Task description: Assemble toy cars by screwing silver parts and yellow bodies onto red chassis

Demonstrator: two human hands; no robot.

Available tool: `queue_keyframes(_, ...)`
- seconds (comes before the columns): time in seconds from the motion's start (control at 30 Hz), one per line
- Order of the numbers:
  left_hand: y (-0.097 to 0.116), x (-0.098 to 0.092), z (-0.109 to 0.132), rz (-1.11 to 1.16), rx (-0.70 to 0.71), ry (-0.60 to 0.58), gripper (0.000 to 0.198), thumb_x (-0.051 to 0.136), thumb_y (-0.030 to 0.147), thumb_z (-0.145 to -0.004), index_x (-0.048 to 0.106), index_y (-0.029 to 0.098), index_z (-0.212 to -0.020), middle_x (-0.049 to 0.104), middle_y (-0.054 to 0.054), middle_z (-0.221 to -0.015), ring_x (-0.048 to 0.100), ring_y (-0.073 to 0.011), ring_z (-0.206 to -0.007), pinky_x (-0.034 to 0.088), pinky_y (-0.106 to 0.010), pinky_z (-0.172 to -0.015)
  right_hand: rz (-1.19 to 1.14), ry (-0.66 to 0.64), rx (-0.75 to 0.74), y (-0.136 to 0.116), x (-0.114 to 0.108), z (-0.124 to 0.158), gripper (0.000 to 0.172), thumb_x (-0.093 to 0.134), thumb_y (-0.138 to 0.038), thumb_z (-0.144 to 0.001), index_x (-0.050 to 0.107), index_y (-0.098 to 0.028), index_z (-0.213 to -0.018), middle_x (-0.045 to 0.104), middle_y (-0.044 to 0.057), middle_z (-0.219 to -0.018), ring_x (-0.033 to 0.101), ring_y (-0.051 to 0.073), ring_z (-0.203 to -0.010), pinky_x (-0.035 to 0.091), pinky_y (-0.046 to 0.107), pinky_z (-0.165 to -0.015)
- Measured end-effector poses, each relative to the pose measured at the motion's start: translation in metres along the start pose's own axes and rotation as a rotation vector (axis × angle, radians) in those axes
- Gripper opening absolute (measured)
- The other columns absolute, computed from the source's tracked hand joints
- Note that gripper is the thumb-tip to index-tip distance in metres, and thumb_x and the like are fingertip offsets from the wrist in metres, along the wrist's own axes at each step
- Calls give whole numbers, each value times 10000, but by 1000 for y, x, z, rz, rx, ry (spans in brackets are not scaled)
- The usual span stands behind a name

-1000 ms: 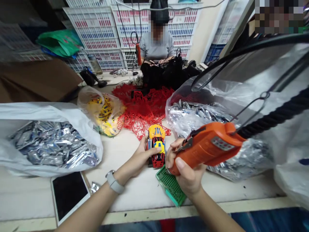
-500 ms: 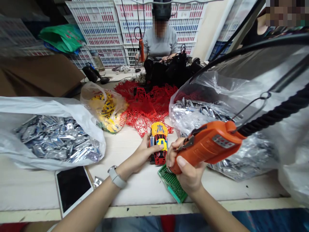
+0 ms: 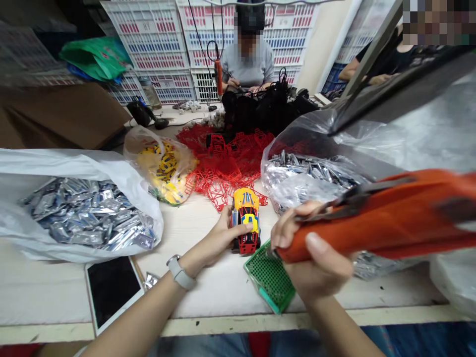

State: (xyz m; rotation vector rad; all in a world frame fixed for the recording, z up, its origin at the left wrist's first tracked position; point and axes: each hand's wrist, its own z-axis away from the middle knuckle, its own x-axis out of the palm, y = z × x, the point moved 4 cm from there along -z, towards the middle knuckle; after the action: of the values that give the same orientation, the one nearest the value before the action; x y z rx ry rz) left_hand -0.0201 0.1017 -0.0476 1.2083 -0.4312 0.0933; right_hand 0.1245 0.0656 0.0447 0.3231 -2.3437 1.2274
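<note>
On the table, a yellow and red toy car (image 3: 247,204) lies with its red frame end toward me. My left hand (image 3: 222,235) grips the car from its left side, thumb across the top. My right hand (image 3: 316,263) is wrapped round an orange electric screwdriver (image 3: 357,223), which is tilted, with its tip pointing down and left. Below that tip sits a green perforated tray (image 3: 266,272), to the right of the car; whether the tip touches it I cannot tell. Motion blurs the screwdriver's rear end.
Bags of silvery packets stand at left (image 3: 92,213) and right (image 3: 305,173). Behind the car are a bag of yellow parts (image 3: 163,163) and a heap of red frames (image 3: 226,163). A white tablet (image 3: 113,292) lies front left. A co-worker (image 3: 247,64) sits across the table.
The screwdriver has swung from beside the car to the right and tipped flatter, moving over the green tray with my right hand. My left hand and the car stay in place.
</note>
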Motion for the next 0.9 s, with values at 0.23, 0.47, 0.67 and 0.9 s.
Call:
queue_keyframes(0.23,-2,-2,-2,-36,19,2,686,866,280,-710,472,219,-1269,667,-79,-1178,632,-245,-1076,505,-427,-978,-26,207,-291,-5,11,-42,127,577,-246,-738,672,-240,-823,485,-56,-463,415,137,-369,362,280,-383)
queue_keyframes(0.47,-3,-2,-3,-76,0,38,614,809,302,-706,470,205,-1208,655,-84,-1194,624,-263,-1107,503,-421,-970,31,81,-325,14,12,-36,122,558,-294,-813,648,-267,-890,490,-49,-509,464,158,-400,398,294,-411)
queue_keyframes(0.67,-4,-2,-4,-83,19,52,566,775,279,-712,482,203,-1189,656,-73,-1165,617,-262,-1118,503,-411,-970,84,125,-315,14,16,-35,111,576,-311,-814,658,-275,-879,501,-43,-515,451,164,-402,386,311,-417)
queue_keyframes(0.9,-5,-2,-6,-94,34,62,607,794,286,-713,470,195,-1218,633,-88,-1196,595,-277,-1165,478,-442,-1019,75,129,-287,17,18,-31,168,540,-244,-732,629,-237,-874,515,-51,-511,472,151,-424,391,286,-432)
